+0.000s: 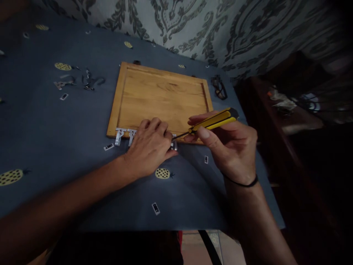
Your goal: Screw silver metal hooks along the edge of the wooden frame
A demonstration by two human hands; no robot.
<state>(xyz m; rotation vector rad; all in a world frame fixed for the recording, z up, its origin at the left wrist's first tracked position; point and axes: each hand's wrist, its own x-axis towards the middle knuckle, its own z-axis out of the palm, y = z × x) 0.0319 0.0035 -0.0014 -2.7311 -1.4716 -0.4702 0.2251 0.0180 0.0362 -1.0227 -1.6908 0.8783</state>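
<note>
My right hand (234, 143) grips a yellow and black screwdriver (213, 120), its thin shaft slanting down and left. The screwdriver's tip meets a silver metal hook-like fitting (174, 145) on the near edge of a framed wooden panel (162, 97). Curled over that edge, my left hand (151, 145) has its thumb and fingers closed around this fitting and hides part of it. Left of my left hand, two similar silver fittings (119, 136) sit along the same edge.
Under the panel lies a blue tablecloth (91, 198) printed with pineapples. Several small metal pieces (88, 81) lie at the back left. Dark-framed glasses (220, 90) rest beyond the panel's right side. A patterned curtain or cloth (190, 25) hangs behind; dark furniture (281, 121) stands at right.
</note>
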